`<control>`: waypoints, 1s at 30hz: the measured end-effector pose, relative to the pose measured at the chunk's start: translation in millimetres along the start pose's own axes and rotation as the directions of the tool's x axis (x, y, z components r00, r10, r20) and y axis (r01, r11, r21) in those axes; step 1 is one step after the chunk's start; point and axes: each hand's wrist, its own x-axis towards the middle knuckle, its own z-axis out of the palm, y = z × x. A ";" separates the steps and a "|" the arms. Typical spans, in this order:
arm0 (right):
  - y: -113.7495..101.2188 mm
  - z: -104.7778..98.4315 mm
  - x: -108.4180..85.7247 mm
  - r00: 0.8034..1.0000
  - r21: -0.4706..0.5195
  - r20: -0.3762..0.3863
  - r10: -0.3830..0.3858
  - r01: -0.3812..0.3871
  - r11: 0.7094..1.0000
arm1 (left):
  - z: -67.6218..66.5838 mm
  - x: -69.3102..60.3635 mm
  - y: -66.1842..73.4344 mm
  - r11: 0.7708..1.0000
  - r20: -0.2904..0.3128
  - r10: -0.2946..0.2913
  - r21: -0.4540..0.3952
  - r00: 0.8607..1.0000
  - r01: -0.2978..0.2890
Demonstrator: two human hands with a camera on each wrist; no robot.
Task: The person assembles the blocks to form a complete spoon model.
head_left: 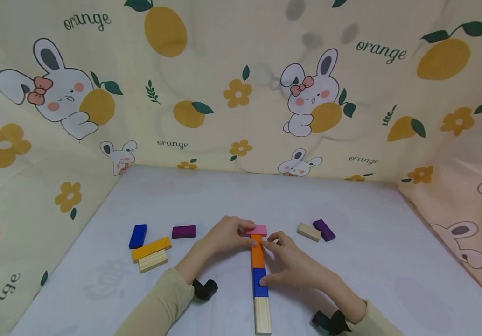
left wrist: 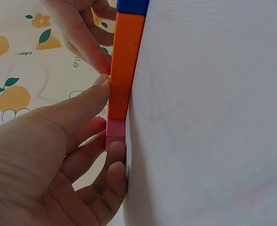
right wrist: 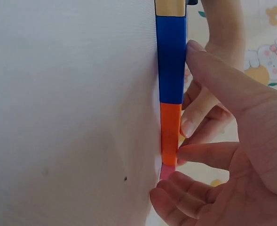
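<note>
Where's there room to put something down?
There's bare room on the white surface right of the slanted purple block, and beyond the pink block up to the patterned cloth. It's crowded along the block row, where the left hand and right hand are.

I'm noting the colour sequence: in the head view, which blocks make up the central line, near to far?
Plain wooden block → blue block → orange block → pink block, lying crosswise.

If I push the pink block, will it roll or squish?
Probably neither: the pink block has flat faces, so it would likely slide, not roll. Its straight edges suggest it's stiff. Pushed toward the orange block, it might shove that too, since they meet.
</note>
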 end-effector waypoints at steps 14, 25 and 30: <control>1.2 0.0 1.5 0.998 -0.003 0.050 -0.025 0.026 1.000 | -2.0 -0.8 2.3 1.000 0.012 0.001 0.029 1.000 -0.001; 2.2 0.0 0.8 0.998 -0.017 0.055 -0.023 0.024 1.000 | -1.7 0.6 -0.4 0.998 0.017 0.033 0.048 0.999 -0.034; 3.6 0.9 0.9 0.998 -0.009 0.062 -0.003 0.004 1.000 | -0.5 0.9 -1.2 0.999 0.021 0.035 0.038 0.999 -0.036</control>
